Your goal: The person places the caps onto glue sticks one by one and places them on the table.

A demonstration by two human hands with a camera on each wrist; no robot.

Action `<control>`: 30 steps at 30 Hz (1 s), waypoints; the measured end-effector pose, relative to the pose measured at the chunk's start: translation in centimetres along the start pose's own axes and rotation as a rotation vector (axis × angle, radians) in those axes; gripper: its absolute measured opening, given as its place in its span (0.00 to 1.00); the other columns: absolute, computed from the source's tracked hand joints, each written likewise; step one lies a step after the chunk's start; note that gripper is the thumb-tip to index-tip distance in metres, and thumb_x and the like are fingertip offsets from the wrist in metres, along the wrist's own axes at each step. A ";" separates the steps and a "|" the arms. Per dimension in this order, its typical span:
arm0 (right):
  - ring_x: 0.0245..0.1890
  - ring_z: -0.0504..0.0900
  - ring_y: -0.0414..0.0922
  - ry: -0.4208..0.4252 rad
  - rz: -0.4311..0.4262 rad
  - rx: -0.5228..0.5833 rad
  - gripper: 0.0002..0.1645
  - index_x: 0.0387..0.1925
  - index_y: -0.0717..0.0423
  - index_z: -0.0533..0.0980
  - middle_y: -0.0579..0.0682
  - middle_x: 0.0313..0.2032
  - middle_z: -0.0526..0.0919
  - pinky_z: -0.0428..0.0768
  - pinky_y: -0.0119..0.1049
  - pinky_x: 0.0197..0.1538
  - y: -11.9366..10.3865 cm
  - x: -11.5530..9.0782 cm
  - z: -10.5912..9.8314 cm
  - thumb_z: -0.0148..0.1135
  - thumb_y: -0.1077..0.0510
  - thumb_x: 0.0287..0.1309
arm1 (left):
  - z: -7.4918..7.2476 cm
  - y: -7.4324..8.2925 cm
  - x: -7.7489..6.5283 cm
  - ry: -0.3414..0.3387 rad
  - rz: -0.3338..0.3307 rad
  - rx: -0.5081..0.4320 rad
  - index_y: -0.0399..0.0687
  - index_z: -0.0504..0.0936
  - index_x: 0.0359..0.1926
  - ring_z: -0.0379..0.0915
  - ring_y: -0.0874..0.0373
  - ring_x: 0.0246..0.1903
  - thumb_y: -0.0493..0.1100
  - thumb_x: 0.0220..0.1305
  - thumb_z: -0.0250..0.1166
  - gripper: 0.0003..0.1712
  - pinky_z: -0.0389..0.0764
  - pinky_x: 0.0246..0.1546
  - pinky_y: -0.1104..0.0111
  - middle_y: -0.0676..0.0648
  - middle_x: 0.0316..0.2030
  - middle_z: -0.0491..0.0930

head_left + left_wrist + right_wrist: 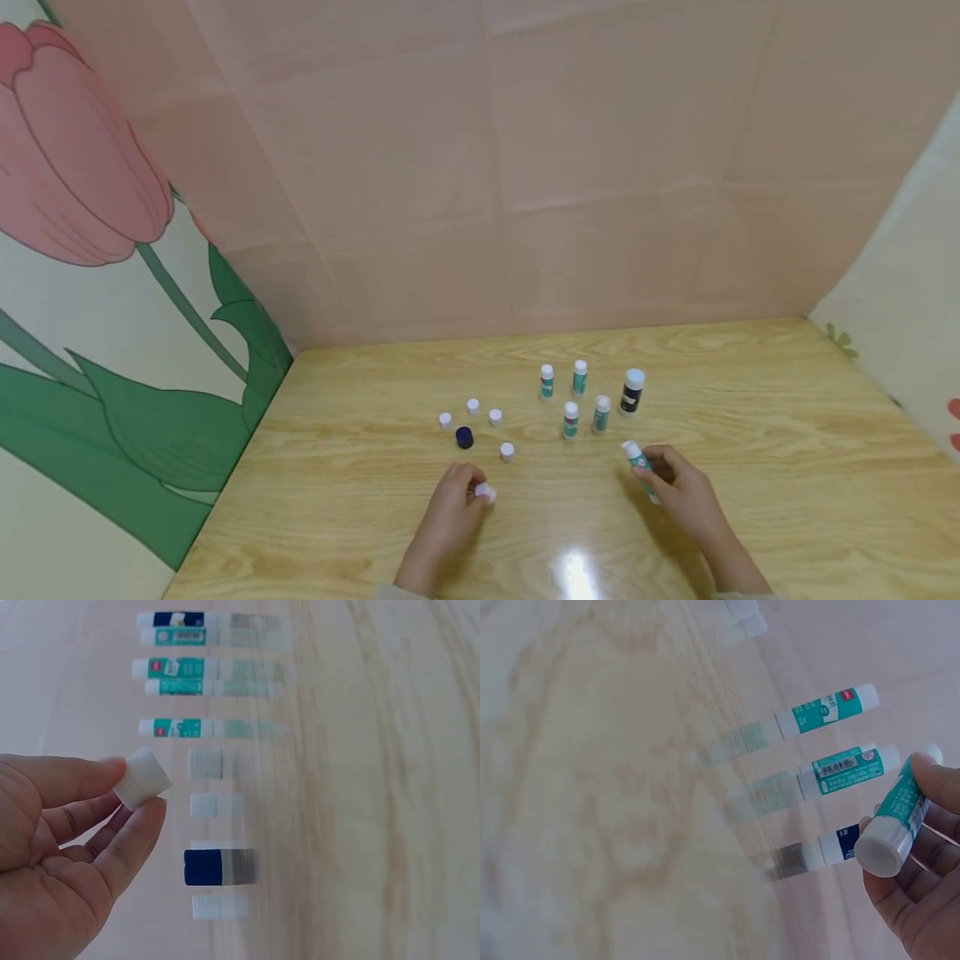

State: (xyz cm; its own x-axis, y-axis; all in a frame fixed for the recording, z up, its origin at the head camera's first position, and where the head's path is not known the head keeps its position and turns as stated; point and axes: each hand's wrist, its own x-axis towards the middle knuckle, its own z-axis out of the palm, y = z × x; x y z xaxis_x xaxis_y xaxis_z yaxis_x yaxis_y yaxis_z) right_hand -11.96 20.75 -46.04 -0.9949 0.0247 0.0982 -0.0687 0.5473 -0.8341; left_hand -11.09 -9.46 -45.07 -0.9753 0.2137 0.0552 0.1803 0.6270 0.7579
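My left hand (452,507) pinches a white cap (144,778) between thumb and fingertips, above the table's near middle. In my right hand (686,493) is a teal glue stick (638,460), gripped between thumb and fingers and tilted; its round white base (881,851) faces the right wrist camera. Beyond the left hand several small white caps (507,452) stand with one dark blue cap (464,437). Beyond and left of the right hand, several teal glue sticks (571,421) stand upright with one thicker navy glue stick (632,392).
A wood-grain table (337,500) with a glossy surface carries everything. Behind it rises a pinkish-brown covering (495,167). A tulip-patterned panel (97,150) borders the left side, and a pale panel (915,275) the right.
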 end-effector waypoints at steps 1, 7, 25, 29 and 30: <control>0.30 0.74 0.42 0.004 -0.004 -0.002 0.18 0.43 0.65 0.69 0.57 0.35 0.77 0.74 0.29 0.28 0.0 0.0 0.0 0.57 0.57 0.52 | 0.0 0.0 0.0 0.000 -0.001 -0.010 0.37 0.72 0.36 0.66 0.59 0.34 0.33 0.52 0.60 0.09 0.72 0.34 0.70 0.52 0.32 0.67; 0.33 0.75 0.45 -0.012 0.004 -0.019 0.19 0.44 0.64 0.70 0.59 0.37 0.77 0.74 0.28 0.30 0.0 -0.2 0.0 0.57 0.56 0.53 | 0.2 0.1 -0.2 0.006 -0.026 -0.028 0.38 0.73 0.37 0.67 0.58 0.34 0.33 0.52 0.60 0.09 0.72 0.35 0.69 0.51 0.32 0.67; 0.30 0.75 0.36 0.020 -0.062 -0.026 0.17 0.41 0.65 0.74 0.58 0.36 0.78 0.75 0.27 0.30 0.1 -0.2 0.3 0.60 0.60 0.49 | 0.2 0.5 -0.2 0.024 -0.077 -0.153 0.37 0.73 0.37 0.68 0.55 0.37 0.34 0.53 0.60 0.10 0.72 0.37 0.71 0.48 0.35 0.69; 0.30 0.75 0.37 0.010 -0.048 -0.016 0.18 0.42 0.65 0.74 0.59 0.36 0.78 0.75 0.27 0.31 -0.1 -0.2 0.3 0.60 0.58 0.49 | 0.3 0.4 -0.2 0.025 -0.088 -0.178 0.38 0.73 0.38 0.68 0.56 0.37 0.35 0.53 0.60 0.10 0.72 0.37 0.72 0.49 0.35 0.69; 0.30 0.75 0.37 0.007 -0.048 -0.013 0.19 0.42 0.66 0.73 0.59 0.37 0.78 0.75 0.27 0.31 -0.1 -0.2 0.2 0.60 0.58 0.49 | 0.3 0.4 -0.2 0.027 -0.089 -0.184 0.38 0.73 0.38 0.68 0.57 0.37 0.35 0.53 0.60 0.10 0.72 0.37 0.72 0.50 0.35 0.69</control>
State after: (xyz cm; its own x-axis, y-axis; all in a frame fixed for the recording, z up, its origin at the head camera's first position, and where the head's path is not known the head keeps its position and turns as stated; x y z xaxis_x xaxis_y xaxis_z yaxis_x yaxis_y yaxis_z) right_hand -11.73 20.47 -46.08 -0.9900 0.0040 0.1412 -0.1150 0.5584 -0.8215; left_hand -10.80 -9.02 -44.95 -0.9899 0.1415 -0.0019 0.0690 0.4946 0.8664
